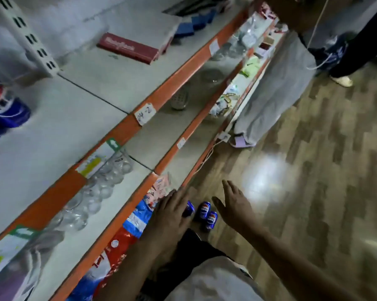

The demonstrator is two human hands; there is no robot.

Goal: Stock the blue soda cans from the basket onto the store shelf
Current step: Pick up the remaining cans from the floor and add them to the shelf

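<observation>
Down by my feet stand three blue soda cans (205, 210); any basket holding them is too dark to make out. My left hand (172, 216) hovers over the leftmost can (190, 208), fingers spread, holding nothing. To the right of the cans my right hand (234, 206) is also open and empty. Another blue soda can (4, 103) stands blurred at the far left of the top white shelf (79, 109).
Orange-edged shelves run diagonally. Clear glass cups (100, 187) sit on the second shelf, red and blue packets (126, 233) on the one below. A dark red box (129, 47) lies further along the top shelf. Another person's legs (343, 55) stand at the far right.
</observation>
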